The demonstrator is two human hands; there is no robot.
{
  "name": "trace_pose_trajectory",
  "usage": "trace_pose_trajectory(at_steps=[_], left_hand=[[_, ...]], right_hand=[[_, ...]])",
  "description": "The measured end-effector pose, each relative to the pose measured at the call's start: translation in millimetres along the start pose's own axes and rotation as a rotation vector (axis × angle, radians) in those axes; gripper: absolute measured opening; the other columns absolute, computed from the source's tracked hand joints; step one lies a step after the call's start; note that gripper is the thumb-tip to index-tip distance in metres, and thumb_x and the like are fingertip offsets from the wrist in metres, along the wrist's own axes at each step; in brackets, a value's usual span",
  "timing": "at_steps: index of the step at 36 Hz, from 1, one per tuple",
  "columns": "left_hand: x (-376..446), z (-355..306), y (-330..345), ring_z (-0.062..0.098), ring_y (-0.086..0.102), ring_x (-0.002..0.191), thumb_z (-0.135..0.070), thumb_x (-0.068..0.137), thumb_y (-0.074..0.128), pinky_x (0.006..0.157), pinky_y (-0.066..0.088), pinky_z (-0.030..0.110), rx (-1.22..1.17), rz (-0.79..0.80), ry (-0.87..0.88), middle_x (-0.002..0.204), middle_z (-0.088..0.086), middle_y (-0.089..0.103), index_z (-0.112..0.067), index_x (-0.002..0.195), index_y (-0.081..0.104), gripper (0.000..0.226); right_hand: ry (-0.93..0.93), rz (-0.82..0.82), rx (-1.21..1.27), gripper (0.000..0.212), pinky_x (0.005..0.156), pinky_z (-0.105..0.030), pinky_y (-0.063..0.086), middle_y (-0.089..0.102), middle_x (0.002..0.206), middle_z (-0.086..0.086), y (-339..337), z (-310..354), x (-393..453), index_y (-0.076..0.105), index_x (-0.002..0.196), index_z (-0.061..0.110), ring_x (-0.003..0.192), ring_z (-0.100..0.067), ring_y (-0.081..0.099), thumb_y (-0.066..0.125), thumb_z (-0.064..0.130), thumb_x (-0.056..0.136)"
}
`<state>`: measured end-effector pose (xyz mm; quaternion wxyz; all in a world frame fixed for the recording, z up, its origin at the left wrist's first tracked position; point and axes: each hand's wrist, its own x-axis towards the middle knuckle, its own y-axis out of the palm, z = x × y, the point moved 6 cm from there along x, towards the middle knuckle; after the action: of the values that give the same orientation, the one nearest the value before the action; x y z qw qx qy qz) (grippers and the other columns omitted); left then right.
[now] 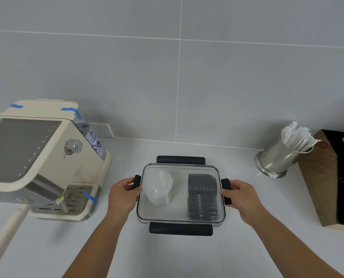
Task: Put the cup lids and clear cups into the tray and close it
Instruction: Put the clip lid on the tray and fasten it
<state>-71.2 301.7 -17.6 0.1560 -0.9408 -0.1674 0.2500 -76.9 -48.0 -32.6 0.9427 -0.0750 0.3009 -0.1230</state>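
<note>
At the centre of the frame the tray (180, 194) sits on the tabletop (247, 247) with its clear lid on; inside, the clear cups (159, 186) lie to the left and the stack of dark cup lids (202, 196) to the right. The left hand (121, 194) holds a narrow grip on the left side latch (136, 182), and the right hand (241, 197) likewise on the right side latch (226, 190). The step looks like clamping: press both side latches down evenly, then the far latch (180, 159) and near latch (180, 229), which appear flipped out
</note>
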Motion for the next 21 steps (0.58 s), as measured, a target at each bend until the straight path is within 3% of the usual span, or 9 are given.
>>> trace_pose_trajectory(at_steps=[6, 14, 21], left_hand=[[-1.0, 2.3, 0.4, 0.025, 0.069, 0.092, -0.010, 0.083, 0.076, 0.093, 0.056, 0.047, 0.002, 0.007, -0.011, 0.100, 0.004, 0.073, -0.012, 0.121, 0.068, 0.040], [-3.9, 2.8, -0.8, 0.025, 0.068, 0.092, -0.009, 0.084, 0.075, 0.092, 0.056, 0.046, -0.002, 0.018, -0.014, 0.102, 0.005, 0.072, -0.011, 0.122, 0.067, 0.039], [-5.8, 3.8, -0.9, 0.025, 0.068, 0.091, -0.008, 0.084, 0.074, 0.091, 0.056, 0.046, -0.013, 0.030, -0.026, 0.101, 0.007, 0.073, -0.011, 0.121, 0.067, 0.037]], right_hand=[[-0.013, -0.005, -0.028, 0.022, 0.066, -0.035, 0.056, 0.072, 0.095, -0.016, -0.3, -1.8, 2.9, 0.070, 0.103, 0.006, 0.087, -0.034, 0.068, 0.069, -0.002, 0.082], [-0.013, 0.003, -0.041, 0.024, 0.072, -0.039, 0.058, 0.072, 0.095, -0.014, -1.8, -5.4, 1.3, 0.069, 0.106, 0.005, 0.086, -0.032, 0.069, 0.069, -0.001, 0.083], [-0.003, 0.015, -0.039, 0.025, 0.065, -0.031, 0.055, 0.072, 0.097, -0.014, -2.5, -5.7, -2.5, 0.068, 0.107, 0.006, 0.085, -0.029, 0.069, 0.069, -0.002, 0.083]])
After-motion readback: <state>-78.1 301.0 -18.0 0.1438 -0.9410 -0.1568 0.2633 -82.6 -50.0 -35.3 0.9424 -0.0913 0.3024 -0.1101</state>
